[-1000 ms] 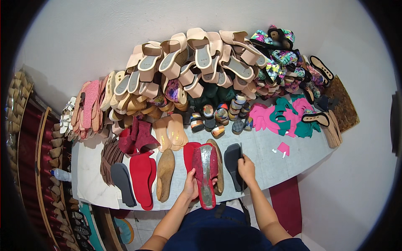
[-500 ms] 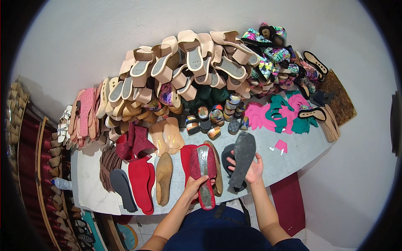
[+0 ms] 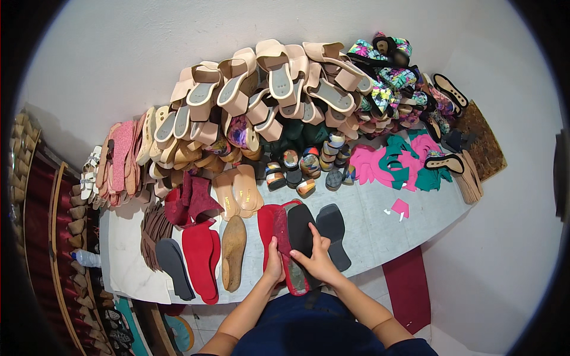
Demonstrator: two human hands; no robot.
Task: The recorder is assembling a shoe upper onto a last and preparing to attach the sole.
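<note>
My left hand (image 3: 274, 264) is closed round the side of a dark red shoe upper (image 3: 282, 234), held bottom-up over the table's front edge. A grey patch shows on its underside near the heel. In my right hand (image 3: 319, 261) is a black shoe sole (image 3: 300, 228), pressed flat on the front part of that underside, thumb and fingers on it. Another black sole (image 3: 332, 231) lies on the table right of my hands. Red sole-shaped pieces (image 3: 265, 219) lie partly hidden behind the shoe. A wooden shoe last (image 3: 233, 249) rests to the left.
Red insoles (image 3: 200, 255) and dark grey soles (image 3: 173, 267) lie on the left of the grey table (image 3: 380, 237). Beige heeled sandals (image 3: 279, 77) are piled along the back. Patterned heels (image 3: 309, 163) and pink and green cutouts (image 3: 398, 160) sit farther right.
My right hand has moved left, turning the black sole and laying it against the shoe's underside. The shoe has tilted, and my left hand has shifted to its side.
</note>
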